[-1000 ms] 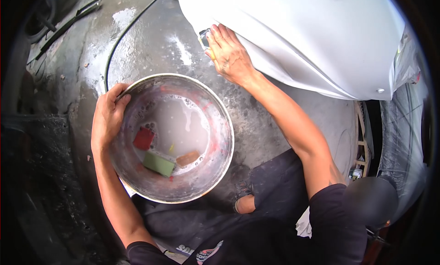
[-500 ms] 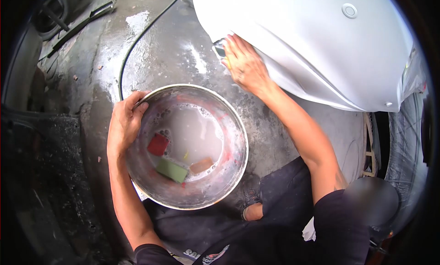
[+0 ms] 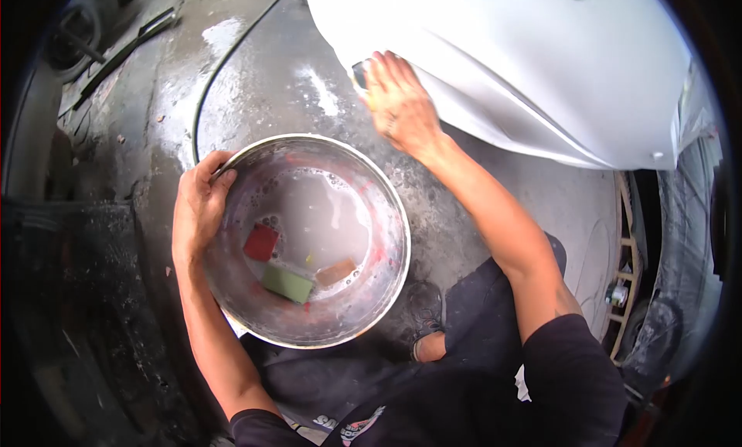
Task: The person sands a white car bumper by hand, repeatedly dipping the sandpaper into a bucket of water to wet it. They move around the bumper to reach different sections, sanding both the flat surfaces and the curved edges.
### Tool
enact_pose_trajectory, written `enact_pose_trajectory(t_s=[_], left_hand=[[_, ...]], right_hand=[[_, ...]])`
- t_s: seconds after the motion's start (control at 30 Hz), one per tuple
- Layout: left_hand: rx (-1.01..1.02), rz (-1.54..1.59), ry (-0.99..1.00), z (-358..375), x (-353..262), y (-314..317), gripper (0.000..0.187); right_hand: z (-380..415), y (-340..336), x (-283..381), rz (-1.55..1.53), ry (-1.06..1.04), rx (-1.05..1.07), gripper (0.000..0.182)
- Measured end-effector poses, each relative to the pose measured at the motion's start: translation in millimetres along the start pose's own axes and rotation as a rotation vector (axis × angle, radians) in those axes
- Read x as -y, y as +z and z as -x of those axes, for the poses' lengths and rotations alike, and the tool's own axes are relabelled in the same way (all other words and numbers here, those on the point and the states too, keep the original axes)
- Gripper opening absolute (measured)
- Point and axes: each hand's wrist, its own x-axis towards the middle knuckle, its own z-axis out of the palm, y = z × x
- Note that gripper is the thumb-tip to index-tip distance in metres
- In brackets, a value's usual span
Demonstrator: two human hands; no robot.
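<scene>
While the grey floor (image 3: 270, 110) is wet in patches, my left fingers (image 3: 210, 163) are clamped on the bucket (image 3: 389, 215); my right fingers (image 3: 396, 69), side by side, partly cover the dark pad (image 3: 359, 75) against the silver panel (image 3: 541, 37), their grip unclear.

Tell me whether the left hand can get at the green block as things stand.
Probably yes: the bucket is open on top and nothing covers the green block. The left hand grips the rim, though, so it would likely have to let go first.
</scene>
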Motion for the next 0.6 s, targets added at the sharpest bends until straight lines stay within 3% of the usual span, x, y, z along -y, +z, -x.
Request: enact_pose_trajectory(t_s=[0.1, 0.2, 0.27, 0.37, 0.47, 0.6], left_hand=[[0.011, 0.03, 0.048, -2, 10, 3, 0.024], [0.009, -0.023, 0.052, -1, 4, 3, 0.024], [-0.011, -0.005, 0.049, 3, 0, 6, 0.024], [0.025, -0.019, 0.01, 2, -2, 3, 0.024], [0.038, -0.025, 0.035, -1, 2, 5, 0.024], [-0.015, -0.041, 0.045, 0, 4, 4, 0.023]], right_hand=[[-24, 4, 14, 0.002, 0.056, 0.001, 0.053], [42, -19, -17, -0.052, 0.094, 0.058, 0.051], [97, -63, -36, -0.002, 0.241, 0.143, 0.051], [105, -69, -24, -0.005, 0.245, 0.04, 0.051], [64, -45, -3, -0.081, 0.291, -0.009, 0.05], [126, -64, -41, 0.033, 0.228, 0.102, 0.053]])
